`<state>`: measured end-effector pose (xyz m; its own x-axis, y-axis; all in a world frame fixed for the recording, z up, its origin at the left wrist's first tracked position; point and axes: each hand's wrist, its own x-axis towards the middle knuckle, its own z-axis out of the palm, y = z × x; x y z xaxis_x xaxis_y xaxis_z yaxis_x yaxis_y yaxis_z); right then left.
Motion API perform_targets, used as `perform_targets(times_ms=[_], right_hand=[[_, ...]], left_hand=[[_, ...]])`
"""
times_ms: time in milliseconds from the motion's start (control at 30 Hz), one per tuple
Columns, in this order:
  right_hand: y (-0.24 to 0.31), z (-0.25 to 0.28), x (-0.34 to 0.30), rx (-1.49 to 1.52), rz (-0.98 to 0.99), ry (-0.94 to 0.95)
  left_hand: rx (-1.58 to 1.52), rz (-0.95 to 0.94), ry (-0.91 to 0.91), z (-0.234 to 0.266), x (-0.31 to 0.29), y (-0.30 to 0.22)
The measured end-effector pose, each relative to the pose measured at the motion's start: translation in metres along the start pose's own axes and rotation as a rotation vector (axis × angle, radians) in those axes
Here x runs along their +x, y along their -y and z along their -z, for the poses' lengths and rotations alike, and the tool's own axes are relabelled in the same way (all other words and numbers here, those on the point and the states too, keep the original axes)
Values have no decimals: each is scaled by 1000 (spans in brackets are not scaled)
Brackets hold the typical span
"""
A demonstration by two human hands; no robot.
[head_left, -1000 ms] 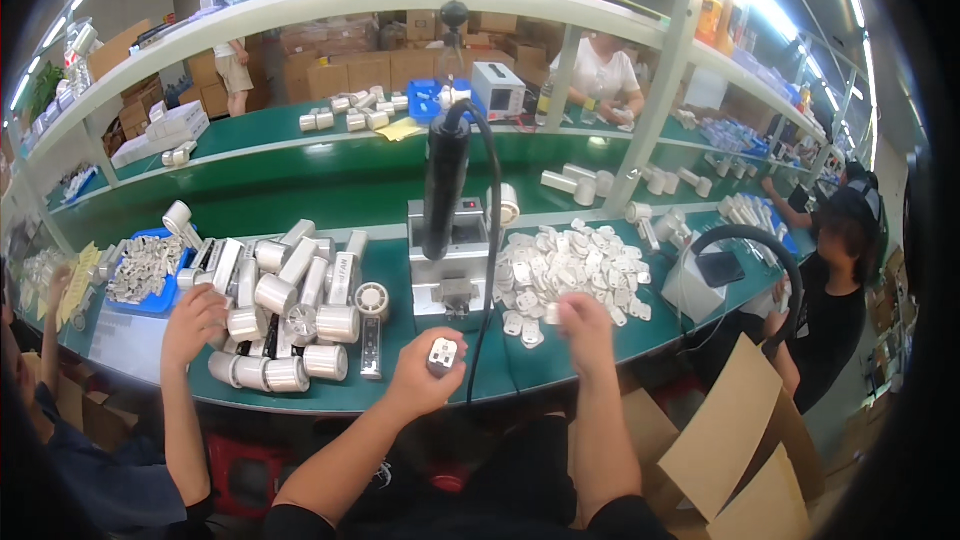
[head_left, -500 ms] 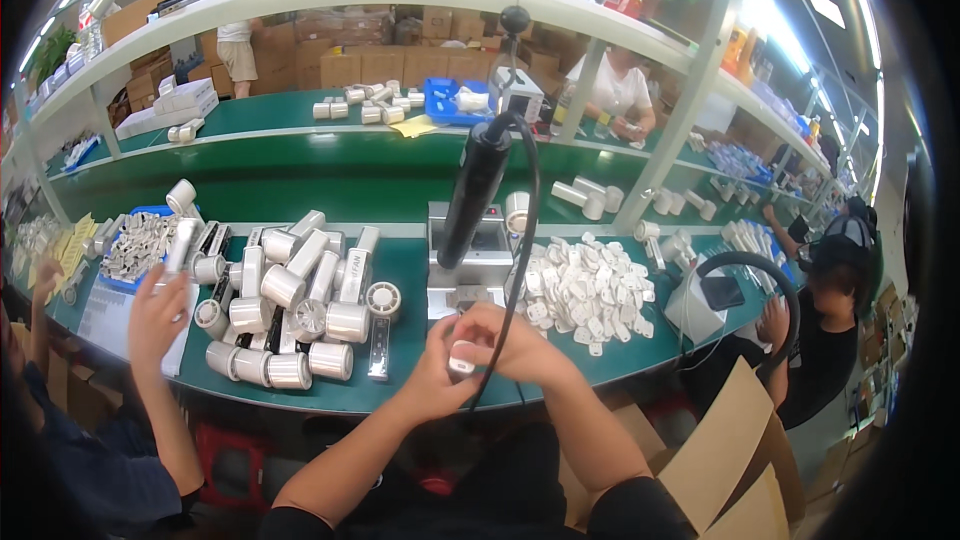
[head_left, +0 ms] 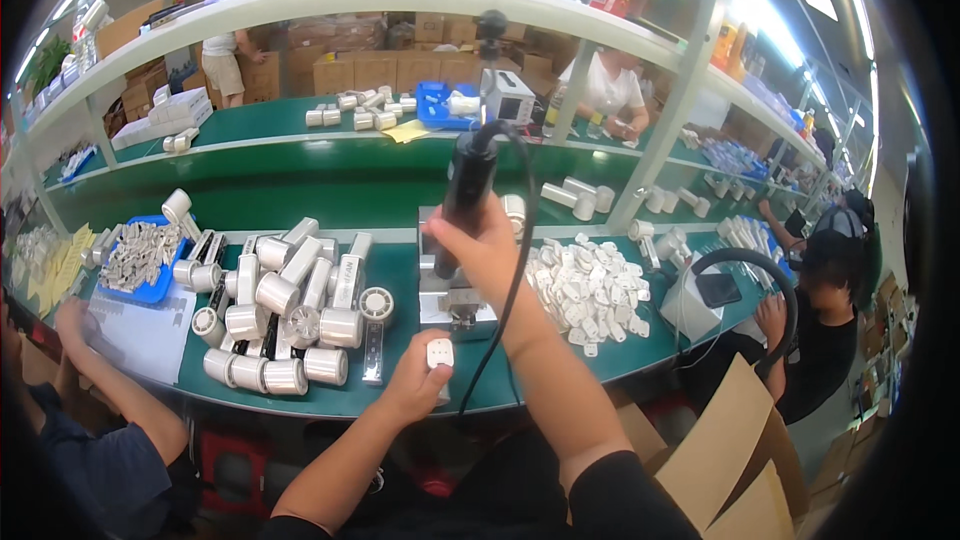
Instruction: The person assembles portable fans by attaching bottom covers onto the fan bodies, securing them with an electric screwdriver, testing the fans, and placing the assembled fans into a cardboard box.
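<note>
My left hand (head_left: 410, 390) pinches a small white plastic cover (head_left: 440, 352) with dark holes, near the bench's front edge. Raised above it, my right hand (head_left: 492, 252) is wrapped round a black electric screwdriver (head_left: 468, 175) that hangs on a cord; its tip is hard to make out. A metal fixture (head_left: 435, 312) stands on the bench just behind my left hand, partly hidden by the screwdriver and my right hand. To the right lies a heap of white covers (head_left: 590, 290). Left of the fixture, white handheld fans (head_left: 275, 292) are piled up.
A blue tray (head_left: 150, 290) of small parts sits at the left beside a co-worker's arm (head_left: 125, 370). A white box-shaped device (head_left: 690, 305) stands right of the covers. An open cardboard box (head_left: 715, 420) is by my right side. The screwdriver's cord (head_left: 515, 310) crosses before me.
My right hand has left the white piece and gone up to grasp the screwdriver. My left hand now holds the cover alone, slightly further left. The co-worker's hand at left has lowered.
</note>
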<state>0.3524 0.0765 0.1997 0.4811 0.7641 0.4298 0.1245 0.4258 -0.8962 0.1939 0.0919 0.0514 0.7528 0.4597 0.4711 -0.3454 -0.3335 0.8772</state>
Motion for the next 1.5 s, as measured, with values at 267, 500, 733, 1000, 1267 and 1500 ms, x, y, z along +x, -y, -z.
perform_targets(times_ms=[267,500,733,1000,1267,1500], right_hand=[[-17,19,-19,52,-24,-255],[-29,17,-22,97,-74,-211],[-31,25,-31,134,-86,-198],[10,19,-50,235,-29,-159],[-18,17,-32,83,-35,-226],[-27,17,-34,116,-26,-216]], left_hand=[[-7,-102,-134,-7,1,4],[2,-100,-138,-7,0,5],[-8,-107,-143,-10,0,0],[107,-87,-138,-12,1,8],[38,-89,-170,-10,-1,12],[12,-149,-199,-10,0,8]])
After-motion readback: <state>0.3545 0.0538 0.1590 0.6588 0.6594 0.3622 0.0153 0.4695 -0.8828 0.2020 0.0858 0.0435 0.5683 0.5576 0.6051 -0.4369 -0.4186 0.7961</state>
